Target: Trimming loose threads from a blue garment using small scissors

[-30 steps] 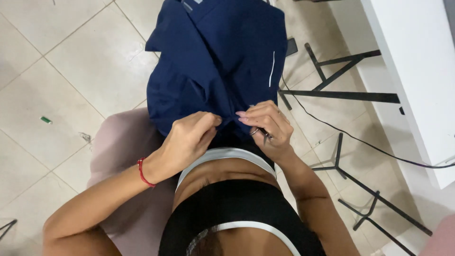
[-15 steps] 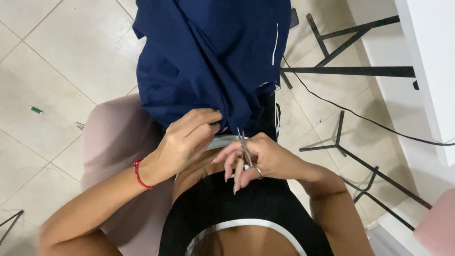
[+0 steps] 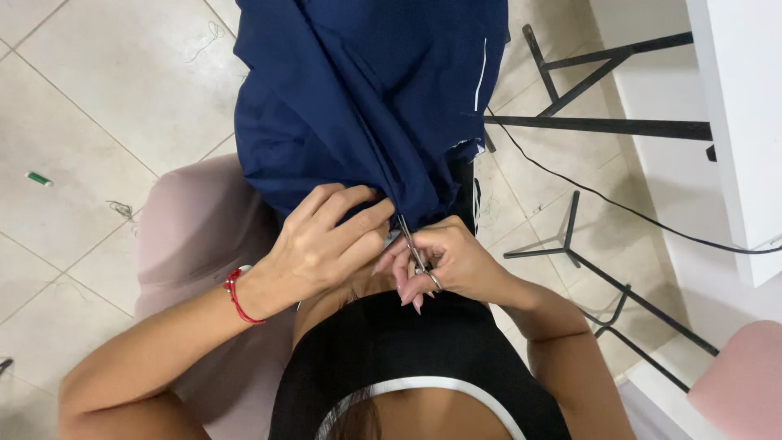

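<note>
Centrally: right hand [image 3: 456,265] closed around small metal scissors [image 3: 414,251], blades apparently at the edge of the navy garment [image 3: 366,98]. Left hand [image 3: 326,244] pinches that fabric just beside them. Garment drapes over the lap, above a pink seat [image 3: 195,236]; tiled floor [image 3: 73,98] beyond.

Even, bright diffuse light; soft shadows under table frame [image 3: 603,126] on tiled floor [image 3: 106,122]. Focus sharp, no glare, slight edge stretch.

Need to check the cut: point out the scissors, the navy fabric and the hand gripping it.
scissors [image 3: 415,254]: head view, on the metal shanks below the blades.
navy fabric [image 3: 358,98]: head view, on its broad middle fold.
left hand [image 3: 326,244]: head view, on the back of the hand.
</note>
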